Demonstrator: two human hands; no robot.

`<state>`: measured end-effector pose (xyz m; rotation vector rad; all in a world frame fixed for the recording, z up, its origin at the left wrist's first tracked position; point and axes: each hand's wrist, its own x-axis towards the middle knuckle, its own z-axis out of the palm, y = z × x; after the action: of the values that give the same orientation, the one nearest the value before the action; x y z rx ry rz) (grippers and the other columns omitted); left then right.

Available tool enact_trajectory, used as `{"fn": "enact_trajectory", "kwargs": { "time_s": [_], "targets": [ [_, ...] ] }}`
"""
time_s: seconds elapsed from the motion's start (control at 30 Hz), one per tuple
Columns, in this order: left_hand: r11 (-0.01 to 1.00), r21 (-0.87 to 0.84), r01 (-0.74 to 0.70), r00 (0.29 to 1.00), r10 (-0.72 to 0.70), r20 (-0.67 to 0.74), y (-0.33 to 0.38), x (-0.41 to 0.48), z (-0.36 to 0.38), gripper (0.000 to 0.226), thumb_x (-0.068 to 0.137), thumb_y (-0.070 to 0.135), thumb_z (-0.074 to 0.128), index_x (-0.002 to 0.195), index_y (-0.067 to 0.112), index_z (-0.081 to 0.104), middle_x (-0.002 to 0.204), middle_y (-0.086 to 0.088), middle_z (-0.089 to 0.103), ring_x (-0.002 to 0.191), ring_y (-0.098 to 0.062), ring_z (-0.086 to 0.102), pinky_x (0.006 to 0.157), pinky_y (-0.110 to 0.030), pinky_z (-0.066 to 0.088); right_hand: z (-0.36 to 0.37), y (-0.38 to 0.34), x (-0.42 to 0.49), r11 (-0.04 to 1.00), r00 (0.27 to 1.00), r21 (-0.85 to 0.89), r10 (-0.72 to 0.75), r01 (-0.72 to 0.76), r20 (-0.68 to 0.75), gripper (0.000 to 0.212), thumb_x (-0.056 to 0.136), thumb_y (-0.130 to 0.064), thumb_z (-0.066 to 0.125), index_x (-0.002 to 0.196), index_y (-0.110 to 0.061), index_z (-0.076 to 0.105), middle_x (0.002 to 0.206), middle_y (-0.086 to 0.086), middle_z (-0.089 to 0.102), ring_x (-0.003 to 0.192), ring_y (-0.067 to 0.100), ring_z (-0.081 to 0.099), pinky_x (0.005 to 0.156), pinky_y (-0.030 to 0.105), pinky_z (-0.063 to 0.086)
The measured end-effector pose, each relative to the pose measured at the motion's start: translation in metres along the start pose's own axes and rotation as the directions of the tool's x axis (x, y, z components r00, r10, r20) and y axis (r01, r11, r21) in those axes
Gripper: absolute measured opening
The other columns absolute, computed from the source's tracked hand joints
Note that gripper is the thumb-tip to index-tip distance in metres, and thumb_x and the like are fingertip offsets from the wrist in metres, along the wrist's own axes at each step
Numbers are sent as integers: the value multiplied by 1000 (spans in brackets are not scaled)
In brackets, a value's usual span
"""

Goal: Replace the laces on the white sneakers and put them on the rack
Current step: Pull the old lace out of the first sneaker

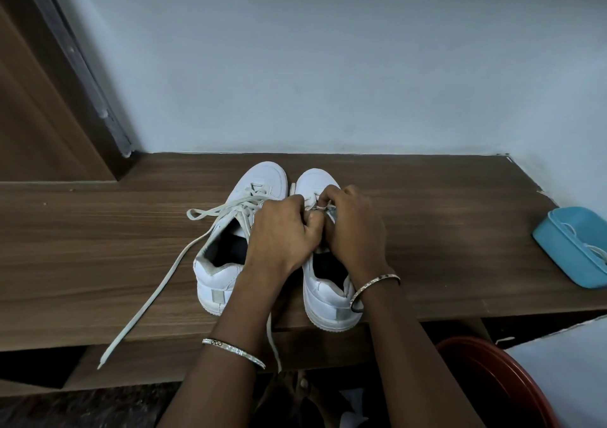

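Observation:
Two white sneakers stand side by side on a brown wooden shelf top (98,230), toes toward the wall. The left sneaker (243,217) is untied; its long white lace (157,283) trails off to the left and over the front edge. Both hands work over the tongue of the right sneaker (325,296). My left hand (282,230) and my right hand (351,220) pinch that shoe's lace near the upper eyelets. The lace there is mostly hidden by my fingers.
A light blue plastic tray (565,247) holding white laces sits at the right edge of the shelf top. A red round basin (486,375) and a white surface (571,378) lie below at the lower right. A wooden door (36,109) stands at the left.

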<state>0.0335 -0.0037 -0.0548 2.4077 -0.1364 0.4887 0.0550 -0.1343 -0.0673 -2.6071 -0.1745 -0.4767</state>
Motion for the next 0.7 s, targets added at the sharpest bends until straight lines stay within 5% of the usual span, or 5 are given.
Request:
{"fn": "enact_trajectory", "kwargs": {
  "time_s": [0.17,0.4,0.53,0.6,0.7],
  "targets": [
    [1000,26,-1,1000,1,7,-5,2,4,37,85,36,42,56,15,35,50,-4,37,53,-31,41,55,-34,28,2,7,5,910,976,379,209,-171,-60,11,84,-36,62,83,-26,57,83,-10,66,81,16,63,72,40,51],
    [1000,0,6,1000,-6,11,-6,2,5,39,86,38,39,56,14,33,49,-4,34,51,-28,37,54,-33,25,-5,17,13,352,754,792,627,-498,196,7,75,-30,61,80,-26,64,77,-4,72,84,22,69,89,52,56],
    [1000,-3,7,1000,-7,10,-8,4,7,40,87,38,39,55,13,35,48,-5,35,51,-30,40,53,-35,29,-10,9,7,679,915,679,403,-280,-25,16,82,-20,62,95,-27,65,92,-12,67,89,7,65,84,41,53],
    [1000,-1,-7,1000,7,7,-7,4,6,40,87,37,39,55,14,35,48,-4,36,52,-31,41,53,-36,31,-10,2,2,893,982,444,138,-66,-132,26,76,-25,64,101,-30,67,108,-11,61,102,14,59,87,40,49],
    [1000,-14,-13,1000,13,6,-6,3,4,38,87,36,36,54,17,33,48,-2,36,51,-26,39,53,-34,25,-7,-6,-1,997,997,51,-47,50,-57,29,79,-27,68,108,-34,68,129,-8,55,116,22,49,88,43,44]
  ]
}}
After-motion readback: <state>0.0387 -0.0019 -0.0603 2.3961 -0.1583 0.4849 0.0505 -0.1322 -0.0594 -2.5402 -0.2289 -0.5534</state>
